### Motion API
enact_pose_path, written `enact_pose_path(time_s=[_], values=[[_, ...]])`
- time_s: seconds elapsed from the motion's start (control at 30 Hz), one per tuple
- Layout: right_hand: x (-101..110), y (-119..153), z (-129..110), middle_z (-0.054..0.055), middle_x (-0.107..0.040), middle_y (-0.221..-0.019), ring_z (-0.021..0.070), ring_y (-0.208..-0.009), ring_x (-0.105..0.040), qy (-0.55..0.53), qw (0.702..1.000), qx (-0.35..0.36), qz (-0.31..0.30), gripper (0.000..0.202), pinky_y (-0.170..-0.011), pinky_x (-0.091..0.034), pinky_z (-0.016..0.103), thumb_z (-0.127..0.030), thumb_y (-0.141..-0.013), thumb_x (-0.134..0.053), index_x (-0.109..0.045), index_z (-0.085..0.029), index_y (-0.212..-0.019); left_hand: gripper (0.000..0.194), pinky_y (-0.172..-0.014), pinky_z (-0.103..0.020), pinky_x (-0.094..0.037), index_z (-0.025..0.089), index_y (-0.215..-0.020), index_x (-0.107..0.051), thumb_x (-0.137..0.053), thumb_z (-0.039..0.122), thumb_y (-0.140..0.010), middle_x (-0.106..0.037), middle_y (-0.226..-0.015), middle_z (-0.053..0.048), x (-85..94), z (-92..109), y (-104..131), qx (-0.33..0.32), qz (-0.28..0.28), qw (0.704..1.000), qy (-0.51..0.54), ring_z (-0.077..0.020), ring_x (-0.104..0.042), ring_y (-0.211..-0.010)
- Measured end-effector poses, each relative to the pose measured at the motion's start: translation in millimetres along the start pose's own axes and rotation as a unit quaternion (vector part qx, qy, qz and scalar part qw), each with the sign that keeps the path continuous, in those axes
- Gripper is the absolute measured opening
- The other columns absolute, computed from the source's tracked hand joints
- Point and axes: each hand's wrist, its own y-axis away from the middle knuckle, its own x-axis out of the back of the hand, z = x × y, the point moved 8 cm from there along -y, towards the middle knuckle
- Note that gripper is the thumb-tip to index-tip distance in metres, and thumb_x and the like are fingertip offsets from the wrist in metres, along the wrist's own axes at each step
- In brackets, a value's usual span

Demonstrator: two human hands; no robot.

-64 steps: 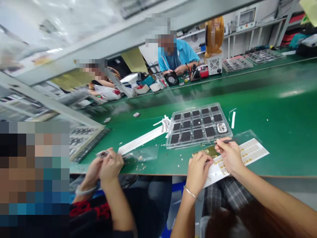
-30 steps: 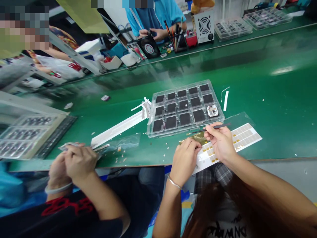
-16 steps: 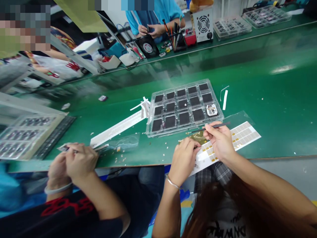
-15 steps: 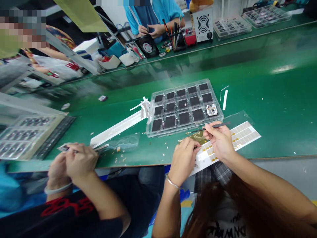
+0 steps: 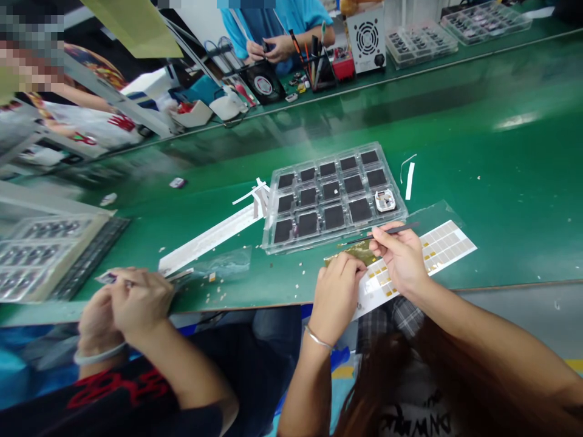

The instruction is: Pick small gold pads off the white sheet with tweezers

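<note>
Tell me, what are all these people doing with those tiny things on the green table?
The person wearing the camera pinches dark tweezers in the right hand, with the tip over a small gold piece. Their left hand rests on a white sheet of little gold stickers. Just beyond sits a clear tray of black squares, with one silver part in a corner pocket. Beside them, a co-worker's hands hold something small. Across the table, another person works too.

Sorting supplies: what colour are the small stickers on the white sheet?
Gold-yellow stickers on the sheet, head view.
</note>
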Motion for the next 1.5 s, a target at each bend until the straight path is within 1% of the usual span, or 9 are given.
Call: enact_pose_path(time_s=[0.2, 0.47, 0.6, 1.07, 1.37, 1.5], values=[[-0.8, 0.0, -0.5, -0.001, -0.064, -0.057, 0.0069, -0.047, -0.056, -0.002, 1.000, 0.000, -0.007, 0.020, -0.044, -0.042, 0.015, -0.019, -0.061, -0.080, -0.061, -0.016, -0.064, 0.011, -0.070, -0.032, -0.029, 0.020, -0.088, -0.051, -0.041, 0.020, -0.091, -0.056, -0.092, -0.002, -1.5, -0.2, 1.0, 0.008, 0.011, 1.000, -0.006, -0.0181, -0.049, -0.089], [-0.7, -0.3, -0.5, -0.002, -0.063, -0.055, 0.0070, -0.047, -0.056, -0.001, 1.000, 0.003, -0.005, 0.020, -0.044, -0.042, 0.014, -0.019, -0.061, -0.079, -0.060, -0.016, -0.064, 0.013, -0.073, -0.032, -0.031, 0.021, -0.086, -0.051, -0.040, 0.023, -0.092, -0.056, -0.090, -0.002, 0.8, -1.8, 3.8, 0.000, 0.011, 1.000, 0.029, -0.0178, -0.048, -0.088], [-0.8, -0.3, -0.8, -0.002, -0.063, -0.054, 0.0072, -0.047, -0.056, 0.002, 1.000, 0.003, -0.003, 0.020, -0.045, -0.042, 0.015, -0.019, -0.061, -0.079, -0.060, -0.016, -0.064, 0.014, -0.074, -0.032, -0.032, 0.021, -0.088, -0.052, -0.038, 0.024, -0.092, -0.056, -0.092, -0.002, 0.2, -4.6, 4.6, 0.004, 0.014, 0.999, 0.047, -0.0178, -0.048, -0.090], [-0.8, 0.1, -0.8, -0.003, -0.062, -0.053, 0.0070, -0.048, -0.056, 0.013, 1.000, -0.001, -0.001, 0.022, -0.045, -0.041, 0.015, -0.020, -0.060, -0.080, -0.058, -0.016, -0.064, 0.015, -0.074, -0.033, -0.029, 0.021, -0.087, -0.051, -0.039, 0.025, -0.092, -0.055, -0.090, -0.002, -1.7, -4.8, 5.2, 0.000, 0.014, 0.998, 0.065, -0.0182, -0.046, -0.089], [0.7, 0.3, -1.1, -0.003, -0.063, -0.057, 0.0073, -0.049, -0.056, 0.014, 1.000, 0.002, 0.005, 0.022, -0.045, -0.042, 0.016, -0.020, -0.060, -0.080, -0.060, -0.016, -0.065, 0.018, -0.074, -0.033, -0.030, 0.021, -0.088, -0.052, -0.035, 0.026, -0.093, -0.055, -0.090, -0.002, -0.7, -3.1, 5.3, -0.020, 0.011, 0.998, 0.064, -0.0173, -0.047, -0.089], [1.6, -0.4, 0.8, -0.003, -0.062, -0.057, 0.0079, -0.049, -0.056, 0.005, 1.000, 0.003, 0.009, 0.024, -0.045, -0.042, 0.017, -0.021, -0.058, -0.082, -0.059, -0.016, -0.065, 0.020, -0.075, -0.031, -0.034, 0.021, -0.088, -0.053, -0.035, 0.027, -0.094, -0.056, -0.091, -0.002, 3.3, -4.3, 5.8, -0.030, 0.014, 0.998, 0.057, -0.0159, -0.049, -0.089]])
